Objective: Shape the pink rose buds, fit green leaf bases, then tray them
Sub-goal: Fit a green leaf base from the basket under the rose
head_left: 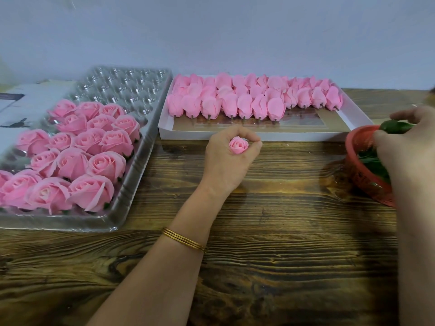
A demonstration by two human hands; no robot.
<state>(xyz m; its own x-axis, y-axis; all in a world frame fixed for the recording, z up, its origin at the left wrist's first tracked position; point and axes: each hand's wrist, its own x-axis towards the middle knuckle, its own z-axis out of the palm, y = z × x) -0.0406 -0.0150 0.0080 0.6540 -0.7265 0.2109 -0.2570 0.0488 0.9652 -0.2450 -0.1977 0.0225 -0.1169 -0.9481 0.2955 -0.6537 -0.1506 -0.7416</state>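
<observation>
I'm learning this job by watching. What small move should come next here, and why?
Probably bring the right hand with its pinched green leaf base over to the bud in the left hand and fit it underneath. The bud looks shaped already but shows no green, unlike the roses in the clear tray.

One head-worn view — close above the wooden table (282, 255), looking forward and down toward the wall (211, 31).

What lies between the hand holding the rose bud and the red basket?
Nothing: the head view shows only bare wooden table between the left hand, gripping the bud, and the basket.
</observation>
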